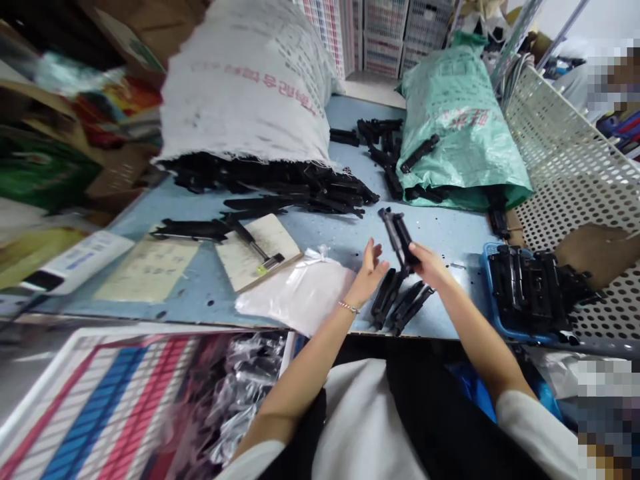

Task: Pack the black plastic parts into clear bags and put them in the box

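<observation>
My right hand (pixel 429 264) is closed round the lower end of a long black plastic part (pixel 397 235), which sticks up and away over the blue table (pixel 200 287). Just left of it, my left hand (pixel 369 269) is open with the fingers stretched up, close to the part but apart from it. A bracelet sits on that wrist. Several more black plastic parts (pixel 400 303) lie on the table beneath both hands, near the front edge. A clear plastic bag (pixel 300 290) lies to the left of my left hand.
A white sack (pixel 250 80) spills a heap of black parts (pixel 280 183) at the back. A green sack (pixel 455 113) lies back right. At the right a blue tray (pixel 493 293) holds black parts beside a perforated white panel (pixel 570 167). A clipboard (pixel 255 250) lies mid-left.
</observation>
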{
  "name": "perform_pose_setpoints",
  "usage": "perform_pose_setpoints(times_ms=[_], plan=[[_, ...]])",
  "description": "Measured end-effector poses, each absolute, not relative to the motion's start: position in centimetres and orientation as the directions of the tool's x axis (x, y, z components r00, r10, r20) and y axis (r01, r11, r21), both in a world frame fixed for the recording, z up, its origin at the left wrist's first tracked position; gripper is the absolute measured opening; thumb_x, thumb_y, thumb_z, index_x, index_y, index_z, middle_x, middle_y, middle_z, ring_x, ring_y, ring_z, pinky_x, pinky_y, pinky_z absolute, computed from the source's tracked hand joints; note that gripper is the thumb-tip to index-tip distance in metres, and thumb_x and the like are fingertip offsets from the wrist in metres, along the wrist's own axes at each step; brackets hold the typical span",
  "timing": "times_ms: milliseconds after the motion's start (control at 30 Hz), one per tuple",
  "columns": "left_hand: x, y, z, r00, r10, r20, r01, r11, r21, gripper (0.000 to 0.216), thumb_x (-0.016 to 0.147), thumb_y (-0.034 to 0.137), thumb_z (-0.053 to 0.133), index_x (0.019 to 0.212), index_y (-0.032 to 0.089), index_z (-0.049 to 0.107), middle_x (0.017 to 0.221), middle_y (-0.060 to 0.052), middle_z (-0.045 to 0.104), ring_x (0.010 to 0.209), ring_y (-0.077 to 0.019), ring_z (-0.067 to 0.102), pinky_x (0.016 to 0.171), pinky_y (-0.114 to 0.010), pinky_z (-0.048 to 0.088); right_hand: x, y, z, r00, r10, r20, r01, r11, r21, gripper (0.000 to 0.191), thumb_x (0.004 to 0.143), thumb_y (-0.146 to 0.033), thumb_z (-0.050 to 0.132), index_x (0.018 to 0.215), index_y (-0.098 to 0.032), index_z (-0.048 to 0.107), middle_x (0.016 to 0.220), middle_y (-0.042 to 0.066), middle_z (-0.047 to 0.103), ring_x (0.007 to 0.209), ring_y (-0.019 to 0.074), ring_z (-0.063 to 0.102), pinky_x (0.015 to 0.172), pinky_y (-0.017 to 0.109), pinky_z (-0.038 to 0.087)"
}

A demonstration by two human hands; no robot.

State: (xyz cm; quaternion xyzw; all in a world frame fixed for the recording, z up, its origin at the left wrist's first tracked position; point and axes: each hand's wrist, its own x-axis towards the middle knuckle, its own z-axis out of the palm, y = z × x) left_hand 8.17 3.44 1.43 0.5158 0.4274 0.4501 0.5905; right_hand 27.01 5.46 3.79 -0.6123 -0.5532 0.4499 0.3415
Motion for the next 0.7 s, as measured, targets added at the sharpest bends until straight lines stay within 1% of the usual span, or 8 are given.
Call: perform_pose_setpoints(times_ms=[67,133,200,267,367,433,600,700], plan=[[8.7,3.1,3.5,0.249,0.966,-0.072,-0.359,0.162,0.919,0.076,0.083,0.065,0.063,0.143,0.024,0.043,0.131,-0.011,0.063,0.117,-0.0244,0.063,0.098,-0.039,0.052,25.5,2.0,4.2,-0.152,0.975,-0.164,0.285,-0.115,-0.952,0.056,0.095,-0.068,0.036,0.096,-0.019,0.063,0.084,0.005,0.065,0.076,0.0189,0.061,0.07,0.033,0.051],[9.0,2.2,5.5,0.275,0.953,-0.123,-0.438,0.239,0.867,0.071,0.079,0.065,0.068,0.135,0.024,0.05,0.105,-0.006,0.071,0.092,-0.02,0.069,0.08,-0.033,0.057,25.0,-0.1,5.3,-0.116,0.993,-0.026,0.423,0.025,-0.906,0.055,0.099,-0.064,0.031,0.089,-0.02,0.061,0.082,0.004,0.062,0.078,0.0193,0.058,0.074,0.035,0.049],[9.2,1.0,7.2,0.282,0.945,-0.169,-0.391,0.274,0.879,0.064,0.079,0.064,0.07,0.126,0.024,0.054,0.085,-0.001,0.068,0.073,-0.0159,0.068,0.065,-0.027,0.055,25.4,-0.5,6.8,-0.054,0.971,0.232,0.666,0.208,-0.716,0.051,0.101,-0.061,0.031,0.093,-0.02,0.06,0.089,0.007,0.062,0.085,0.0215,0.057,0.08,0.038,0.047],[9.2,0.0,8.3,0.279,0.937,-0.208,-0.317,0.295,0.901,0.059,0.083,0.066,0.064,0.122,0.024,0.055,0.076,0.001,0.065,0.064,-0.0145,0.065,0.055,-0.024,0.051,26.1,0.5,8.0,-0.138,0.883,0.449,0.82,0.356,-0.448,0.046,0.101,-0.059,0.035,0.098,-0.02,0.06,0.097,0.01,0.061,0.091,0.0239,0.055,0.083,0.04,0.044],[9.4,-0.7,8.6,0.257,0.932,-0.254,-0.258,0.32,0.912,0.055,0.088,0.067,0.055,0.121,0.024,0.055,0.072,0.002,0.064,0.059,-0.0146,0.064,0.05,-0.024,0.049,26.5,2.8,8.2,-0.364,0.766,0.53,0.824,0.53,-0.199,0.042,0.102,-0.053,0.037,0.088,-0.021,0.06,0.089,0.009,0.06,0.085,0.0238,0.051,0.079,0.039,0.041],[9.5,-0.5,8.2,0.208,0.944,-0.256,-0.25,0.304,0.919,0.051,0.088,0.064,0.057,0.119,0.023,0.055,0.071,0.002,0.063,0.057,-0.014,0.063,0.051,-0.024,0.05,26.1,3.9,7.7,-0.395,0.765,0.51,0.8,0.559,-0.218,0.045,0.104,-0.05,0.033,0.082,-0.022,0.059,0.082,0.008,0.058,0.081,0.0228,0.05,0.075,0.037,0.039],[8.2,1.3,7.2,0.094,0.956,-0.279,-0.238,0.294,0.926,0.043,0.089,0.061,0.058,0.108,0.023,0.057,0.067,0.003,0.061,0.056,-0.0141,0.063,0.05,-0.024,0.048,24.6,2.2,6.2,-0.281,0.897,0.342,0.738,0.429,-0.521,0.051,0.107,-0.05,0.019,0.088,-0.021,0.057,0.081,0.004,0.058,0.076,0.0187,0.053,0.071,0.031,0.039],[7.5,2.0,7.1,0.096,0.944,-0.316,-0.241,0.33,0.913,0.045,0.09,0.066,0.053,0.097,0.021,0.056,0.062,0.003,0.059,0.051,-0.0141,0.061,0.046,-0.023,0.045,23.6,-1.3,5.3,-0.439,0.806,0.397,0.723,0.579,-0.378,0.045,0.105,-0.051,0.031,0.086,-0.021,0.06,0.083,0.005,0.061,0.079,0.0201,0.052,0.073,0.034,0.037]])
